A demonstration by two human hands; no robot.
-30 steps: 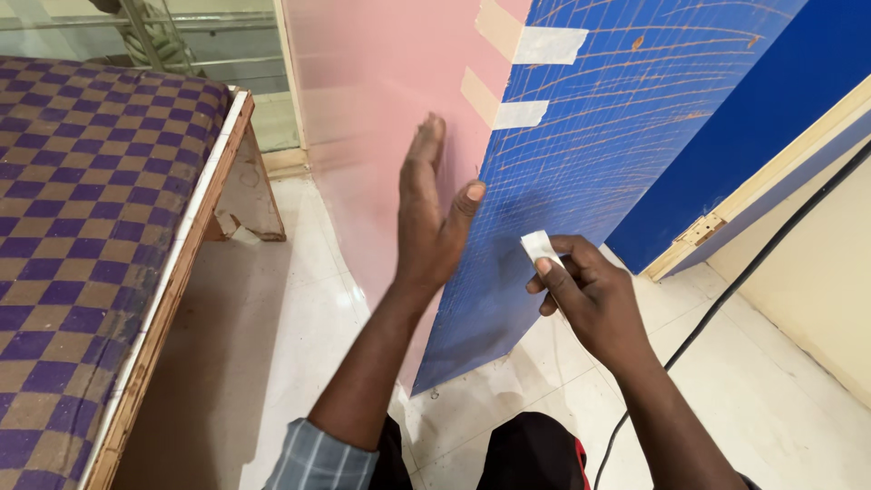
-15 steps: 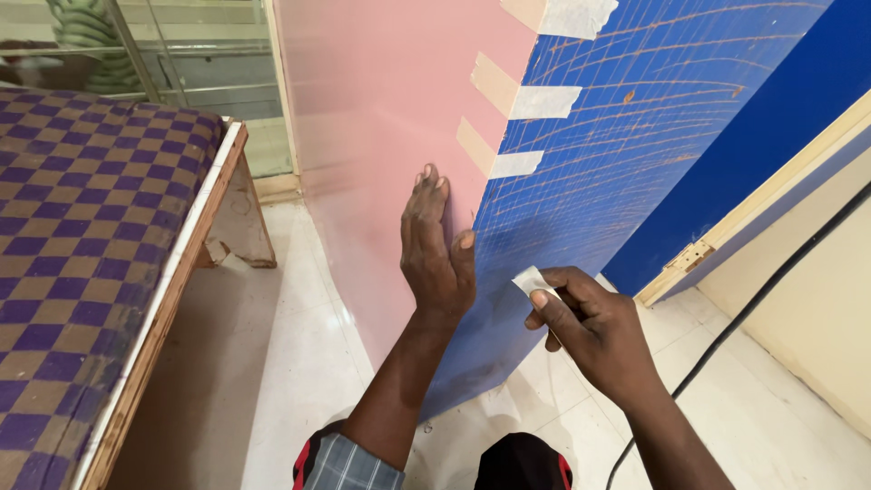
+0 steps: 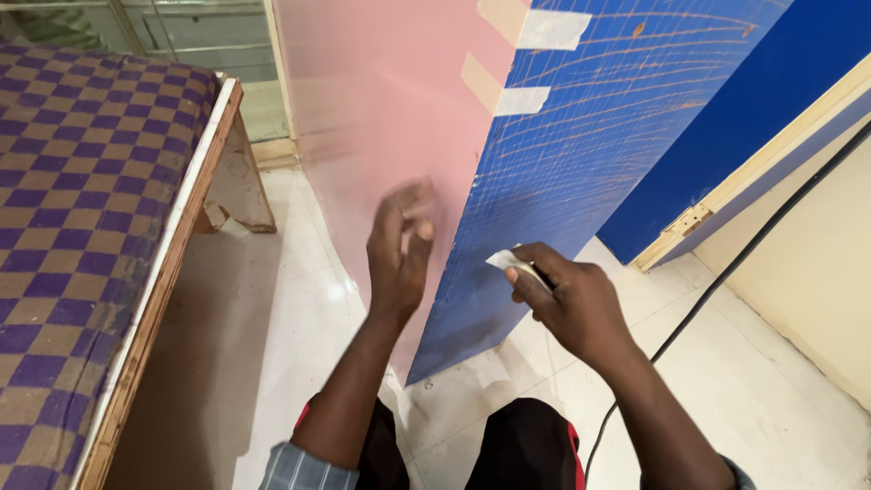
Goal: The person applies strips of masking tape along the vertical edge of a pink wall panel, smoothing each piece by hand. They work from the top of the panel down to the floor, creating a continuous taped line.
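Panel (image 3: 581,172) of blue, scratched with thin orange and white lines, stands upright on the floor, meeting a pink panel (image 3: 381,118) at a sharp vertical edge that runs down the middle of the view. Two strips of masking tape (image 3: 508,91) wrap across that edge near the top, each tan on the pink side and whitish on the blue side; the upper strip (image 3: 544,25) sits at the top border of the picture, the lower one a little beneath it.

The left hand (image 3: 399,254) is raised flat against the pink face just beside the edge, its fingers together and pointing up; it is blurred, so whether the palm presses the surface or hovers just off it cannot be told, and it holds nothing. The right hand (image 3: 567,304) is close to the blue face low down, its grip closed, thumb and fingers pinching a small whitish piece of tape (image 3: 506,261) whose free end touches or nearly touches the blue surface.

To the left stands a bed (image 3: 82,209) covered in a purple and cream chequered cloth, with a pale wooden frame. White floor tiles (image 3: 299,299) show beneath the hands, and a black cable (image 3: 726,272) runs across them at the right, past a blue door (image 3: 771,100) with a cream wooden frame
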